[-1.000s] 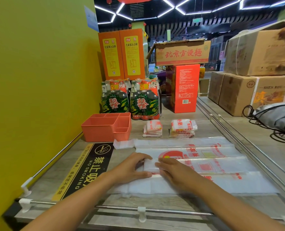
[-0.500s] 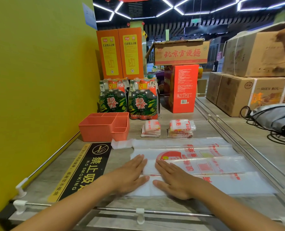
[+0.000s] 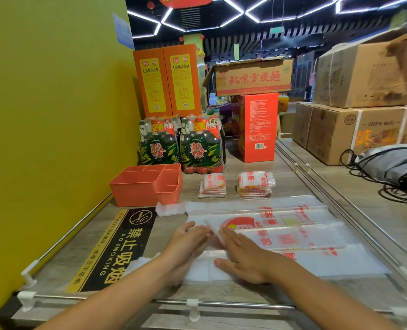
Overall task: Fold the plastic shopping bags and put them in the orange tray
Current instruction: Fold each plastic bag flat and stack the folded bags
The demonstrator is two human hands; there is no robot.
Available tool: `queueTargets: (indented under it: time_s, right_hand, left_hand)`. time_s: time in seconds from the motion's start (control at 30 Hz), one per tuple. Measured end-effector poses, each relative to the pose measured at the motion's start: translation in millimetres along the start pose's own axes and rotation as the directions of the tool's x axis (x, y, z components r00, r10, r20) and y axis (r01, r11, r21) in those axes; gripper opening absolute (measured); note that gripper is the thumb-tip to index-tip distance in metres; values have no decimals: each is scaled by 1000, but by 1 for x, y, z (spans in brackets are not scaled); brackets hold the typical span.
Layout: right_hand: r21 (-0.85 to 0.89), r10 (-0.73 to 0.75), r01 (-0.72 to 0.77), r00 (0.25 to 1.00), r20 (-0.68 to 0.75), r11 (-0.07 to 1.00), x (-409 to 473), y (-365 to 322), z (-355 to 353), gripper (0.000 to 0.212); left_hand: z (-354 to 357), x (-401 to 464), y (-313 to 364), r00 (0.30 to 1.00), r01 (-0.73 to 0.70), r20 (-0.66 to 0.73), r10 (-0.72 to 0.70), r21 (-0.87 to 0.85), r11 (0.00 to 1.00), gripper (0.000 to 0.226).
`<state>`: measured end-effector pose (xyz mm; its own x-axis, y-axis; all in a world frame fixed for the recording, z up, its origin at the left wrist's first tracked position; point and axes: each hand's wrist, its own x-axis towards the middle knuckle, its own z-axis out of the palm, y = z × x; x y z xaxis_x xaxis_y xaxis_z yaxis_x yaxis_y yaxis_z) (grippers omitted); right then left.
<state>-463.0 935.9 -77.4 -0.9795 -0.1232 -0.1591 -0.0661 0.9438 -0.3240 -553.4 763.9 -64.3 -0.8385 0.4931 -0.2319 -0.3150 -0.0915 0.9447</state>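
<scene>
- Pressing flat: left hand (image 3: 188, 244) and right hand (image 3: 243, 256) lie side by side, fingers straight and spread, palms down on the plastic shopping bags (image 3: 293, 236), probably to smooth the film and hold the crease.
- Bags stretch rightward from the hands across the table (image 3: 233, 292), overlapped in strips.
- Orange tray (image 3: 135, 189) sits beyond the left hand, nothing visible inside.
- Two folded stacks (image 3: 254, 184) wait beyond the hands, not yet in the tray.

A no-smoking sign (image 3: 116, 248), bottle packs (image 3: 201, 146), perhaps beer, and cartons (image 3: 362, 134).
</scene>
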Motion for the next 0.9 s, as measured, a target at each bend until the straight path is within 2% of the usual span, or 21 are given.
queueTargets:
  time_s: [0.1, 0.13, 0.2, 0.43, 0.5, 0.63, 0.73, 0.9]
  right_hand:
    - [22, -12, 12, 1000, -14, 1000, 1, 1, 0, 82]
    - [22, -21, 21, 1000, -21, 1000, 1, 0, 0, 82]
    - [27, -31, 32, 999, -40, 999, 0, -1, -1, 81]
    - [-54, -45, 43, 998, -41, 998, -2, 6, -2, 76]
    - [-69, -55, 54, 998, -17, 996, -1, 6, -1, 72]
    - [-54, -65, 67, 997, 27, 996, 1, 2, 1, 70]
    - [-61, -64, 65, 998, 26, 996, 2, 0, 1, 70]
    - [-67, -55, 57, 998, 37, 996, 2, -2, 1, 71]
  left_hand:
    - [28, 2, -4, 995, 40, 92, -32, -80, 996, 42]
    - [37, 2, -6, 997, 33, 75, -28, -64, 997, 35]
    - [52, 3, -9, 998, 4, -65, -4, 5, 1000, 21]
    - [27, 14, 2, 919, -108, -369, 137, 97, 989, 38]
    - [12, 10, 8, 901, -115, -399, 171, 159, 981, 39]
    - [0, 7, 10, 909, -135, -317, 271, 392, 910, 47]
    - [2, 8, 4, 909, -185, -196, 367, 601, 778, 51]
    - [4, 8, -2, 908, -298, 38, 417, 758, 580, 60]
